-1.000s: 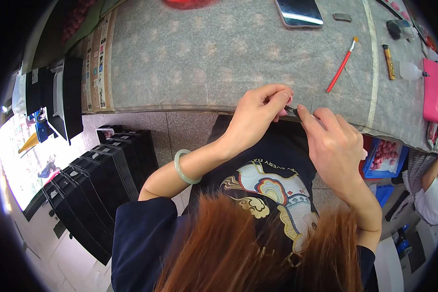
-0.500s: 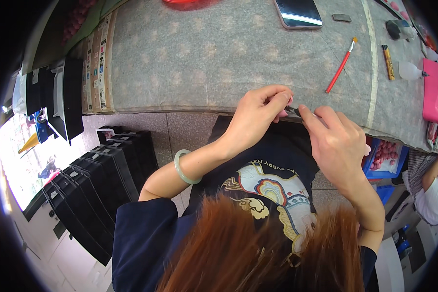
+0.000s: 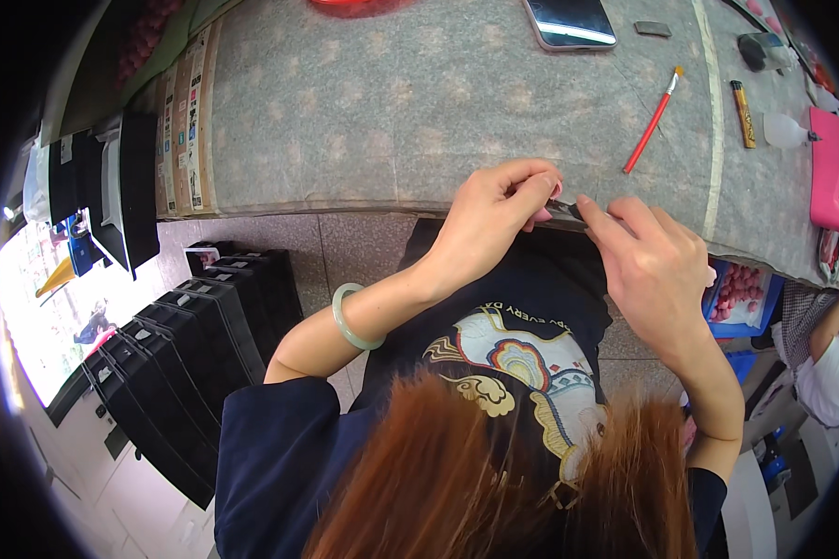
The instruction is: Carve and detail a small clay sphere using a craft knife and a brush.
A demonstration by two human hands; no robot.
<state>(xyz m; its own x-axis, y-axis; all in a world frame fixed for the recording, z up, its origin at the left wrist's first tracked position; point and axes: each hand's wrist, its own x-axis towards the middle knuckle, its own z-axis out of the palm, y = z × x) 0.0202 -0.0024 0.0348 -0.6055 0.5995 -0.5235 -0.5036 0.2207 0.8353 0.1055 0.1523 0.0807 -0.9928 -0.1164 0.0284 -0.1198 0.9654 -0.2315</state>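
Pinched between the thumb and fingers of my left hand (image 3: 494,219) is a small pink piece (image 3: 537,220), mostly covered by the fingers. My right hand (image 3: 657,270) is closed on a slim tool with a dark handle and a thin grey tip (image 3: 565,210). It looks like a small knife, though most of it is hidden by the hand. Its tip points at the pink piece; I cannot tell whether they touch. Both hands are over the table's near edge, above my lap. Something pale pink (image 3: 711,277) shows at the outer side of my right hand.
On the grey cloth-covered table (image 3: 345,121) lie a phone (image 3: 571,20), a red brush (image 3: 653,121), a small grey block (image 3: 653,29) and a yellow tube (image 3: 743,114). A pink case (image 3: 828,168) is at the right. Below it, a blue bin (image 3: 746,298) holds several pink pieces.
My right hand has drawn slightly right, away from my left, together with the tool, so more of the tip shows. My left hand stays nearly still around the pink piece.
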